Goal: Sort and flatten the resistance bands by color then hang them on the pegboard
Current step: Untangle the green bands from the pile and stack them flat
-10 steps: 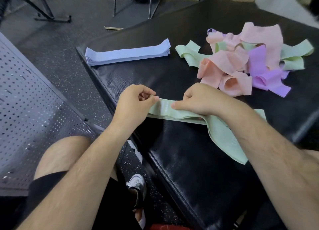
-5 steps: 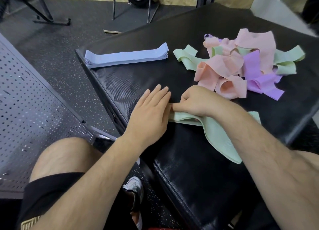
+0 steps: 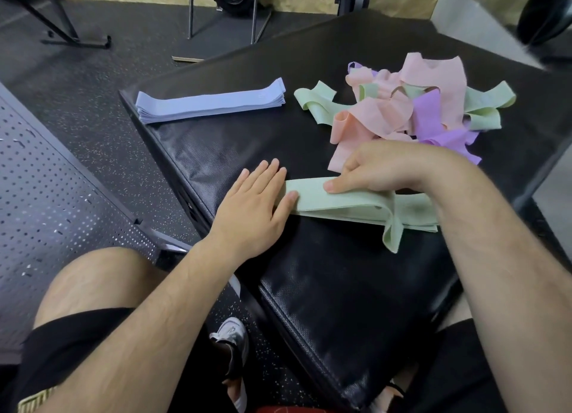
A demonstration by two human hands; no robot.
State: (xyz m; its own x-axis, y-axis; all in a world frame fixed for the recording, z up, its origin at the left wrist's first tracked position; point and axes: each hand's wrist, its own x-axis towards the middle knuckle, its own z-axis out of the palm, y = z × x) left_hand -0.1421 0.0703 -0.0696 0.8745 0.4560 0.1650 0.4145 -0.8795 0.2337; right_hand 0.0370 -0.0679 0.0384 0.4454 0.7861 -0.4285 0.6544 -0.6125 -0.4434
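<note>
Green resistance bands (image 3: 349,203) lie folded flat on the black tabletop (image 3: 247,140), under the right hand (image 3: 383,169), whose curled fingers (image 3: 351,165) and thumb grip the top layers. The left hand (image 3: 253,205) lies flat with fingers straight, holding nothing, its thumb touching the bands' left end. Beyond the left fingertips lies 1 flattened blue stack (image 3: 210,103). Beyond the right knuckles lies a tangled pile (image 3: 387,115) of pink, purple and green bands.

No readable text, labels or numbers anywhere — none legible.
</note>
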